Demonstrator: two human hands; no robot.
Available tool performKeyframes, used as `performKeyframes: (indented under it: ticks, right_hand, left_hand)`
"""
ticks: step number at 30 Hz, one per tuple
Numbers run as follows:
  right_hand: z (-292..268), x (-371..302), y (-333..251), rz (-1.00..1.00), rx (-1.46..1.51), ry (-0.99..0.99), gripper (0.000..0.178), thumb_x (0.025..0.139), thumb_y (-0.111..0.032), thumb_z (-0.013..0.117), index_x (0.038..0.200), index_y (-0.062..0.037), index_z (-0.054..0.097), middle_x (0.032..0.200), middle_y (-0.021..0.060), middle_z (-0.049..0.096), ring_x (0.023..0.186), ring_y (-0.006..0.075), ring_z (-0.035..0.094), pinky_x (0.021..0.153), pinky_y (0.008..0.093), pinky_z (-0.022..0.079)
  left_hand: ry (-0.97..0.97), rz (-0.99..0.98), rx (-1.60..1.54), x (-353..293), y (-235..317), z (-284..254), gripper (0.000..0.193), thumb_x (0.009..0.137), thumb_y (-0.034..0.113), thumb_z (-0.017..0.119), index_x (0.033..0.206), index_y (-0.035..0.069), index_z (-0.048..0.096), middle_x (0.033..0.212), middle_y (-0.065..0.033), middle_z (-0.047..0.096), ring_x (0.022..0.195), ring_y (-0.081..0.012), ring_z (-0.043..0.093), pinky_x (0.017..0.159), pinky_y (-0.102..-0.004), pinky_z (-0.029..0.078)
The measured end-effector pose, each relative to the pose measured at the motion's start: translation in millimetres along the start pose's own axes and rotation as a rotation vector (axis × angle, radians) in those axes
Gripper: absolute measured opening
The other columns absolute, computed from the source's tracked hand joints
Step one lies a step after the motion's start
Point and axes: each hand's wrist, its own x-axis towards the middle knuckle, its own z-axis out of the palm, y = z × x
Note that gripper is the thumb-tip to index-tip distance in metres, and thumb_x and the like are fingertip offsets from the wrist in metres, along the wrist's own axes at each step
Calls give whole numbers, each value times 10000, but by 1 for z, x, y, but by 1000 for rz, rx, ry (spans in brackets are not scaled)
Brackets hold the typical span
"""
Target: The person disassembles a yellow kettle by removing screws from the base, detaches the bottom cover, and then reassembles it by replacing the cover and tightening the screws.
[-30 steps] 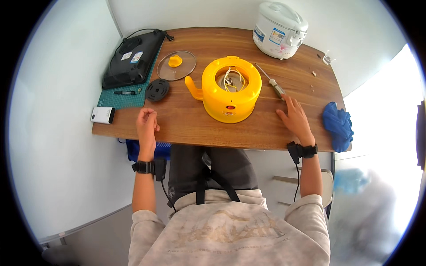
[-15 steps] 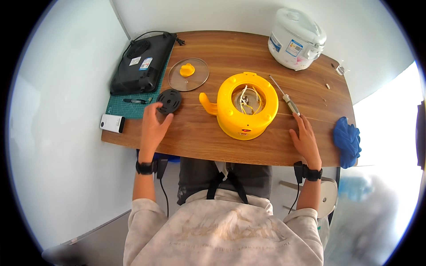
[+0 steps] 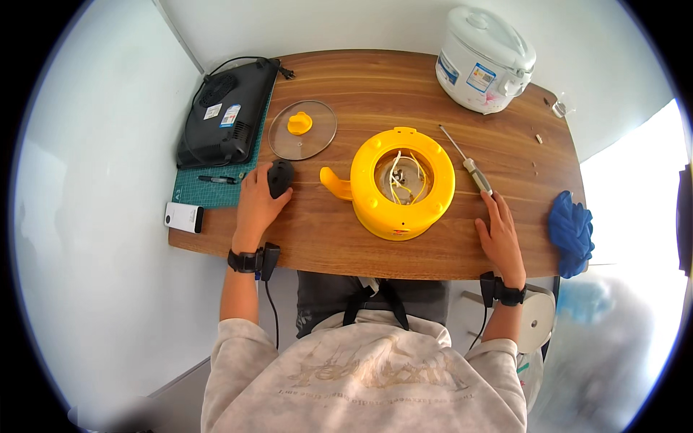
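Note:
My left hand grips a black round slotted cover between thumb and fingers, and the cover is tipped on edge. On its right lies a yellow electric pot body with a curved handle, its round opening upward. White and yellow wires show inside that opening. My right hand rests on the table with fingers spread, holding nothing. Its fingertips are at the handle end of a screwdriver, which lies right of the pot body; whether they touch I cannot tell.
A glass lid with a yellow knob lies beyond the cover. Left are an upturned black appliance, a green cutting mat, a pen and a white power bank. Right are a rice cooker and a blue cloth.
My left hand has closed on the black cover and tipped it up from its flat position. The right hand keeps its place by the screwdriver. The whole view has shifted slightly.

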Motion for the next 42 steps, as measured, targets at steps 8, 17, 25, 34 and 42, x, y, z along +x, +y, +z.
performKeyframes:
  ticks: [8,17,25,34,42]
  right_hand:
    - [2,0,-3,-16,4,27,542,948,-102,598,1472,-115,463,1509,238,410,1374,432,410,1160,479,337]
    - [3,-2,-3,-11,12,45,521,952,-95,592,1461,-123,482,1512,229,410,1376,425,408,1167,479,325]
    - [7,-5,1,-8,10,66,500,968,-115,577,1459,-126,481,1520,229,400,1400,418,383,1173,503,305]
    - [7,-6,3,1,15,74,512,969,-119,573,1469,-131,465,1525,219,395,1410,410,374,1188,500,285]
    - [10,-5,9,-18,34,95,545,951,-127,581,1479,-134,448,1511,204,405,1403,404,380,1189,506,283]
  left_hand:
    - [-40,56,129,-11,10,-7,688,838,329,788,1452,186,513,1469,-264,429,1358,-436,417,1088,-500,431]
    - [-149,30,53,-12,14,-17,653,824,348,797,1380,113,547,1436,-236,451,1363,-423,396,1093,-495,419]
    - [-134,165,-272,-17,69,-66,725,767,411,859,1344,97,554,1371,-179,472,1297,-373,474,1072,-433,433]
    - [-253,711,-214,10,176,-78,668,753,374,854,1308,108,596,1444,-157,445,1310,-358,497,1085,-439,440]
    - [-287,842,-102,26,208,-56,574,773,307,800,1297,174,605,1425,-142,457,1285,-357,511,1037,-442,481]
